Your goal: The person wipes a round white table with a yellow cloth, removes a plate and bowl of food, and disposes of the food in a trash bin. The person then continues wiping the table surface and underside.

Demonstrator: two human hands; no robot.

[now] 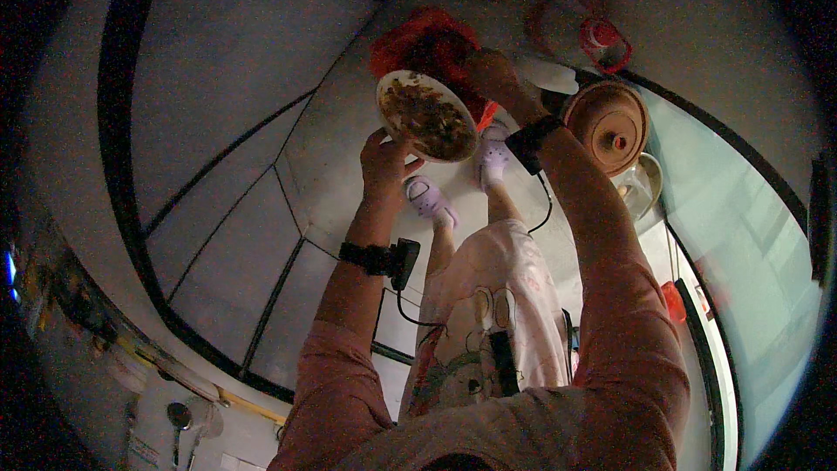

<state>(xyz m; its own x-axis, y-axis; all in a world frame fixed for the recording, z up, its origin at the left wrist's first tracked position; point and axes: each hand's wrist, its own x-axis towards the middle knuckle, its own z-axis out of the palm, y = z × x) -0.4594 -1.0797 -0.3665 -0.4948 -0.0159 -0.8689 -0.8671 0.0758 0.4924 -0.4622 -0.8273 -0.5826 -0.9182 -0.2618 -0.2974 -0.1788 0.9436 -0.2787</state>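
My left hand point(384, 163) grips the near-left rim of a white plate point(391, 78), thumb and fingers spread around its edge. The plate is tilted, and brown food scraps point(425, 111) cover its face. Just behind it, a red plastic bag point(418, 33) hangs or stands in shadow, and its mouth is hard to make out. At the bag's right side, my right hand point(492, 75) is closed on the red plastic. Both wrists wear black straps with a cabled device. The fingertips of my right hand are lost in the dark.
To the right sit a brown lidded clay pot point(608, 121), a pale bowl point(649, 186) and a white object point(552, 76). A red-rimmed item point(605, 46) lies farther back. Dark-framed panels point(216, 78) rise at left. My feet in lilac clogs point(428, 196) stand below the plate.
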